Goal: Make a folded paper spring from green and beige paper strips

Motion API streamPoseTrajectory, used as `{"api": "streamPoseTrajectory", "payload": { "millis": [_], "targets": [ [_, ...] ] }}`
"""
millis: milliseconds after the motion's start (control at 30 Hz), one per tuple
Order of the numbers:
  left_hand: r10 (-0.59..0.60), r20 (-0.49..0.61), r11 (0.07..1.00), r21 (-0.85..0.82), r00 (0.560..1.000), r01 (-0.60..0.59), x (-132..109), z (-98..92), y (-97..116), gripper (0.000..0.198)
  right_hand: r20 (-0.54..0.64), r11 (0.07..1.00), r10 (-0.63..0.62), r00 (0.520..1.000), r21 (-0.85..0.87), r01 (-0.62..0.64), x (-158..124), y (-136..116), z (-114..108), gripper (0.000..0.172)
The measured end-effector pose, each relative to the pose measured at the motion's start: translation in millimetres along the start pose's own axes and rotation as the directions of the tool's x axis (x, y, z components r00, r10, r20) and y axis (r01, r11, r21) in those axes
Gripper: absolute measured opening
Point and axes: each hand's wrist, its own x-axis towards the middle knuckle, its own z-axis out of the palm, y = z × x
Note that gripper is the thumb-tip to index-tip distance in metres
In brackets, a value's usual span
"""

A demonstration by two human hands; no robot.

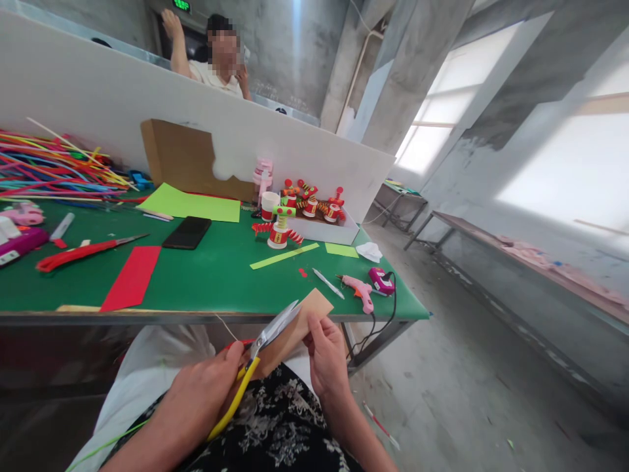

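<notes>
My left hand (206,393) is closed round the yellow handles of a pair of scissors (260,354), whose silver blades point up and right. The blades lie against a brown piece of cardboard (299,328). My right hand (327,357) pinches that cardboard at its right edge, thumb on top. Both hands are over my lap, just below the front edge of the green table (211,275).
On the table lie red scissors (83,251), red paper (132,277), a black phone (187,232), green paper (191,204), a pink glue gun (358,288), a white box of red spool figures (314,210) and colourful sticks (54,167). A person (216,56) stands behind the white partition.
</notes>
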Motion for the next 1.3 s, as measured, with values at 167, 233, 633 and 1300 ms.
{"api": "streamPoseTrajectory", "payload": {
  "millis": [167, 233, 633, 1300],
  "targets": [
    [-0.011, 0.012, 0.999, 0.039, 1.000, 0.011, 1, 2.5, -1, 0.036, 0.015, 0.999, -0.001, 1.000, -0.036, 0.001, -1, 2, -1, 0.041],
    [0.013, 0.000, 1.000, 0.024, 1.000, -0.013, 1, 1.5, 0, 0.034, 0.029, 0.999, 0.008, 1.000, -0.049, -0.007, -1, 3, -1, 0.041],
    [-0.020, 0.074, 1.000, 0.018, 0.997, 0.019, 3, -0.9, 1, 0.036, 0.061, 0.997, 0.016, 0.998, -0.074, -0.011, -2, 5, -2, 0.041],
    [-0.029, 0.099, 0.999, 0.020, 0.995, 0.028, 2, -3.5, 5, 0.040, 0.054, 0.996, 0.023, 0.998, -0.086, -0.018, 0, 10, -4, 0.040]
  ]
}}
